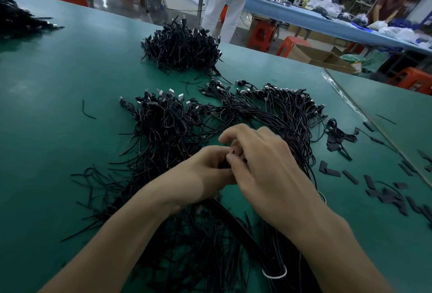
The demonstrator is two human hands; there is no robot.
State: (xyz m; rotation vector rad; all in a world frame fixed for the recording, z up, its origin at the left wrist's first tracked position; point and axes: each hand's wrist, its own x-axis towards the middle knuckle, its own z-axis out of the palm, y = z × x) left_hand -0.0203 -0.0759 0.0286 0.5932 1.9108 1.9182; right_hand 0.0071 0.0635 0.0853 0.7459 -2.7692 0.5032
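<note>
Green was the table (70,110) under us; on it lay a big heap of black cables (163,126), and both our hands met just above the near part of that heap. Our left hand (205,173) sat at the end of a bare arm that ran up from the lower left; its wrist was bent a little to the right; its fingers were curled in, and they pinched a small black piece (223,164). Our right hand (266,164) sat at the end of a bare arm from the lower right; its back was turned up to us; its fingers were bent down over the left fingertips, and its thumb and first fingers gripped the same small black piece from the other side; the two hands touched each other there. We could not tell if the piece was a cable end or something else, for the fingers hid most of it.

Under our right arm lay a thick bundle with a white tie (274,275) round it; flat black strips (350,177) lay spread on the table to the right, apart from our hands; a second heap (182,49) of cables sat farther back; past the far edge stood a person in white trousers (229,0).
</note>
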